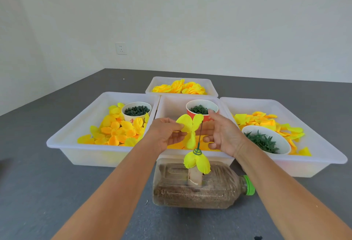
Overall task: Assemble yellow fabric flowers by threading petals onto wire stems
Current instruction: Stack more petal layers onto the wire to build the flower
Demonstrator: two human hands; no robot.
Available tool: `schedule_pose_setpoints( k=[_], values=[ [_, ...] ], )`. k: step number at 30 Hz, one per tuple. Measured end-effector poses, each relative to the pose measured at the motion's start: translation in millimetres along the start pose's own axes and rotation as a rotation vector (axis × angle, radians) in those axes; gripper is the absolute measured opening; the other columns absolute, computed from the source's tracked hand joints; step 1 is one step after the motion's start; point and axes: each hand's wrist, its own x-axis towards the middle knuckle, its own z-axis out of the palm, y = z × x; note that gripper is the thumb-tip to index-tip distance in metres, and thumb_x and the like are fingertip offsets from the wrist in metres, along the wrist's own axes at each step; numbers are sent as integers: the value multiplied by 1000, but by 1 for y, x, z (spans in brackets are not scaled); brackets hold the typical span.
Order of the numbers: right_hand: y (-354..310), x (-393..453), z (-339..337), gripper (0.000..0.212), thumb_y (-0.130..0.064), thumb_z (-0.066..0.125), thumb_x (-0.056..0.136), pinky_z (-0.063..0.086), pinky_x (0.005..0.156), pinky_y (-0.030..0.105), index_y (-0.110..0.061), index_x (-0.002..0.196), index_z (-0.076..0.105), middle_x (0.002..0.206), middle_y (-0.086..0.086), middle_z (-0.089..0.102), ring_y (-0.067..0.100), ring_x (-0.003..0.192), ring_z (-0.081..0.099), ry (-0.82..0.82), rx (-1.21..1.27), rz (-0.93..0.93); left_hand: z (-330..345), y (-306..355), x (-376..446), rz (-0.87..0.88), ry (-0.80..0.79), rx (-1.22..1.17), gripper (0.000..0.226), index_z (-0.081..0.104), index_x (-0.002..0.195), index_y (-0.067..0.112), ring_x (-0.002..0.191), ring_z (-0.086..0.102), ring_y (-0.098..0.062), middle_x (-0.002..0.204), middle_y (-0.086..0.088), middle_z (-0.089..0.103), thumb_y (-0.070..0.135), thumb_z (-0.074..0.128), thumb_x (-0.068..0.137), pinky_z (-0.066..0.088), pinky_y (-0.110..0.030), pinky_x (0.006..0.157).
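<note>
Left hand [167, 133] pinches the limp, light petal [187, 125] at nine o'clock; right hand [221, 135], half-curled, holds nothing visible beside the stiff stem [200, 135].

Both forearms are bare from the lower frame edge up to the wrists, with no sleeve showing. The left hand [167, 135] and the right hand [222, 135] wear no gloves. The fingernails are short and unpainted.
</note>
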Motion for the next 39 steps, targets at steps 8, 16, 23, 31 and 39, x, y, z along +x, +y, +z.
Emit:
schedule_pose_setpoints(
  k=[8, 16, 23, 31, 39],
  values=[
    [11, 3, 13, 23, -14, 72, 79, 41, 57, 26, -9, 98, 59, 78, 8, 59, 19, 66, 53, 213, -347, -96, 3, -4, -3, 84, 38, 57, 27, 48, 66, 6, 42, 62, -15, 55, -9, 61, -10, 64, 80, 54, -23, 44],
    [9, 3, 9, 14, -7, 68, 82, 46, 66, 31, -10, 94, 63, 68, -1, 66, 14, 68, 63, 183, -125, -98, 5, -4, -1, 89, 6, 86, 14, 56, 79, 6, 40, 58, -9, 70, -12, 60, -5, 62, 84, 52, -21, 44],
    [7, 0, 9, 10, -16, 70, 82, 37, 43, 20, -10, 81, 62, 50, 2, 63, 6, 36, 49, 233, -122, -95, 3, -4, -1, 85, -8, 85, 20, 55, 69, 9, 40, 54, -8, 58, -8, 60, 4, 68, 83, 47, -18, 41],
    [9, -1, 10, 17, -27, 72, 80, 40, 41, 17, -14, 73, 63, 49, -5, 61, 5, 41, 52, 206, -106, -146, 2, -2, -1, 68, 11, 30, 33, 46, 59, 14, 35, 46, -9, 47, -5, 56, 15, 72, 80, 39, -17, 40],
    [5, -8, 9, 4, -19, 70, 78, 44, 43, 16, -16, 80, 68, 61, -6, 69, 4, 50, 62, 114, 33, -178, 0, -5, -3, 149, -46, 94, 22, 64, 78, 13, 56, 57, -13, 69, -1, 66, 33, 71, 77, 45, -24, 52]
  ],
)
